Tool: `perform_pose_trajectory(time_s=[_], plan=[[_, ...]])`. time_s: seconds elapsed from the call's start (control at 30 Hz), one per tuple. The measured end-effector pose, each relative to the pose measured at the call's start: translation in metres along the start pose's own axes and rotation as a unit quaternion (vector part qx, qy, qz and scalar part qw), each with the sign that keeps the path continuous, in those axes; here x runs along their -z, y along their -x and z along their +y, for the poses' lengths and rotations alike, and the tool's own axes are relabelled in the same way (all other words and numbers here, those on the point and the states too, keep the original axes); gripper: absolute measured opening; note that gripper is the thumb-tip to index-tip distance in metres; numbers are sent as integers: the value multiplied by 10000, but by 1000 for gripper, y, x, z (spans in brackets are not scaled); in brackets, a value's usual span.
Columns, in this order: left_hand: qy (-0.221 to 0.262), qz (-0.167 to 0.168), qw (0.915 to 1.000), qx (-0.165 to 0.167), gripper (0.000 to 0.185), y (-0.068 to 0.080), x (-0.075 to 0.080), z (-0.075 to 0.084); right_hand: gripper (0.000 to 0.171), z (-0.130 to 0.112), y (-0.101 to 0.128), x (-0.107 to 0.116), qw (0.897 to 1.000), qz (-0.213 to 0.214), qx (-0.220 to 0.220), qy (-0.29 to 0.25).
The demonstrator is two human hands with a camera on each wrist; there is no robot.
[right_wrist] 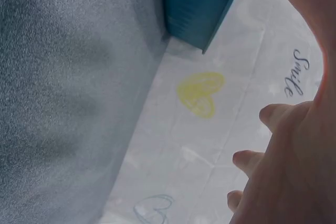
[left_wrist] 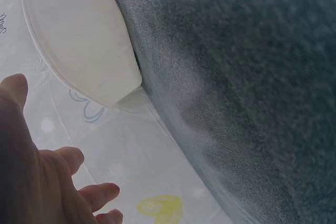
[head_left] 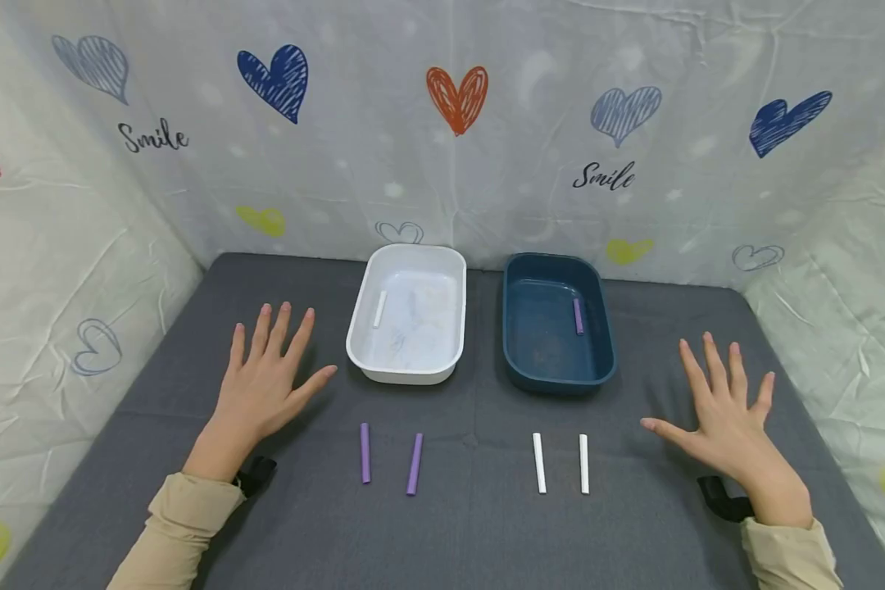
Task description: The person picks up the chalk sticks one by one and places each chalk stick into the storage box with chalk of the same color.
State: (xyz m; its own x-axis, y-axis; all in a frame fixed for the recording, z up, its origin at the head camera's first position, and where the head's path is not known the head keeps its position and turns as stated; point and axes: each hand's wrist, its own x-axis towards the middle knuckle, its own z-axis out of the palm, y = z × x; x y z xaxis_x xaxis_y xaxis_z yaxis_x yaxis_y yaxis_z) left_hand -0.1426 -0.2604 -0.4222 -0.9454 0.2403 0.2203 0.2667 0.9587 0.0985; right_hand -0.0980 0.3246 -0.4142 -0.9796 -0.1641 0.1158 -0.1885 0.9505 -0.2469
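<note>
Chalk sticks (head_left: 540, 463) are lying 1 per tray (head_left: 406, 378), 4 nearer seemingly awaiting placement; left grip (head_left: 265, 387) and right grip (head_left: 726, 424) are hovering spread apart, empty.

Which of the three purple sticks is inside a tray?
The purple stick lying in the dark blue tray, toward its right side; the other two purple sticks lie on the gray cloth, on the near side of the white tray.
</note>
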Motion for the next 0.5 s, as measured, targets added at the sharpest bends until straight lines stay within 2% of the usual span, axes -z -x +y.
perform_pose_trajectory(time_s=[0.5], plan=[[-23,-75,9999,-71,87,-5,-2,6,121,-11,1,-4,9995,0,305,-5]])
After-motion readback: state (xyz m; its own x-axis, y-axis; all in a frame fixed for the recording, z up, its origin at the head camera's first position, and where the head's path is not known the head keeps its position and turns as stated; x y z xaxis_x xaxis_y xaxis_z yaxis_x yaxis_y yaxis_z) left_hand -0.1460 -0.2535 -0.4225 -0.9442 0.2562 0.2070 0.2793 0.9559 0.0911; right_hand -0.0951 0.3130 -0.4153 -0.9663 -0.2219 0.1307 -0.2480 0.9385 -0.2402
